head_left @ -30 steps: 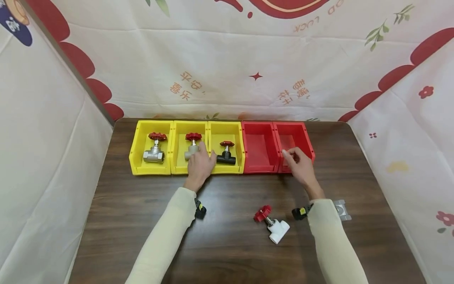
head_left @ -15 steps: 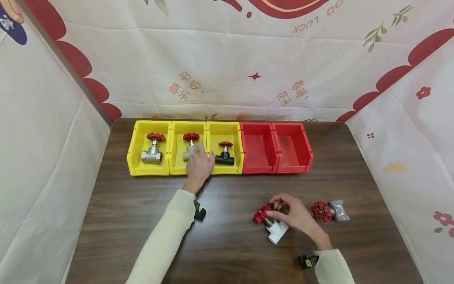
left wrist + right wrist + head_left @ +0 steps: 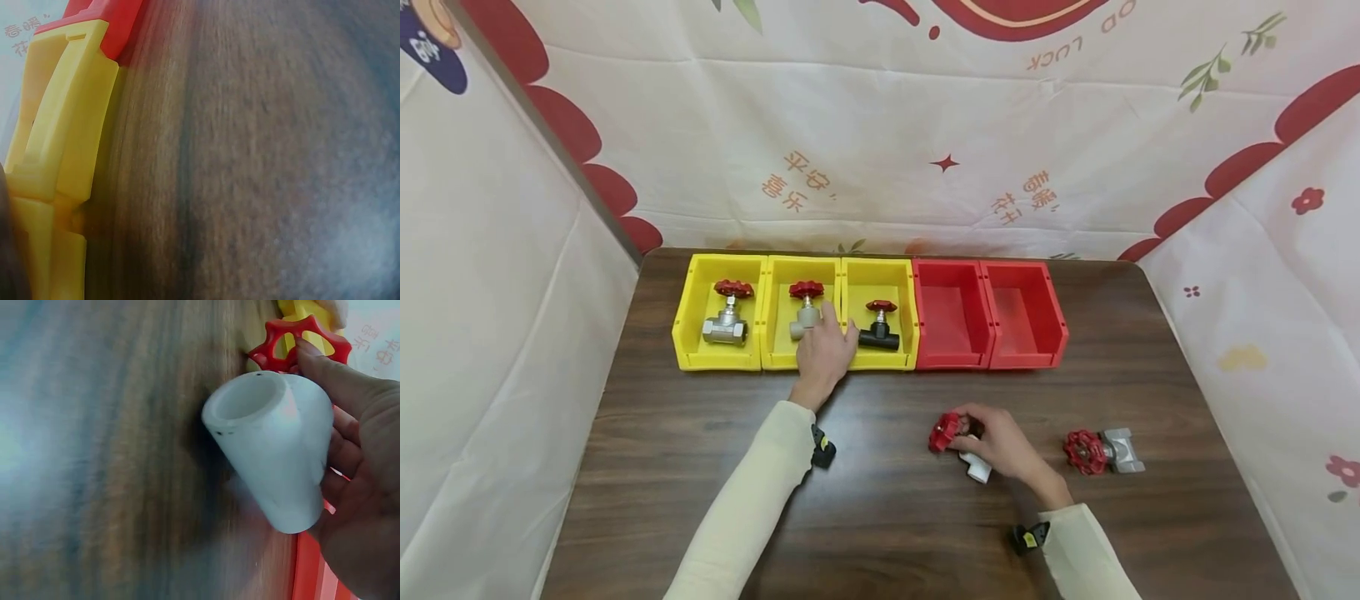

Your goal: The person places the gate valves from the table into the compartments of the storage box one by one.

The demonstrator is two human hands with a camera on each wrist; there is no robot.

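Observation:
My right hand holds a white tee-shaped valve with a red handwheel. In the right wrist view the thumb lies on the wheel, and the white body hangs over the wood beside the curled fingers. My left hand lies over the front of the middle yellow bin and the right yellow bin. Its forefinger and thumb are on either side of their dividing wall; whether they pinch it is hidden. Near it are a grey valve and a black valve.
A metal valve stands in the left yellow bin. Two red bins adjoin on the right, with nothing visible inside. Another metal valve with a red wheel lies on the wooden table. Printed cloth surrounds the table.
My right hand has come back from the right red bin to the white valve, gripped it and shifted it slightly away from me. My left hand has stayed in place.

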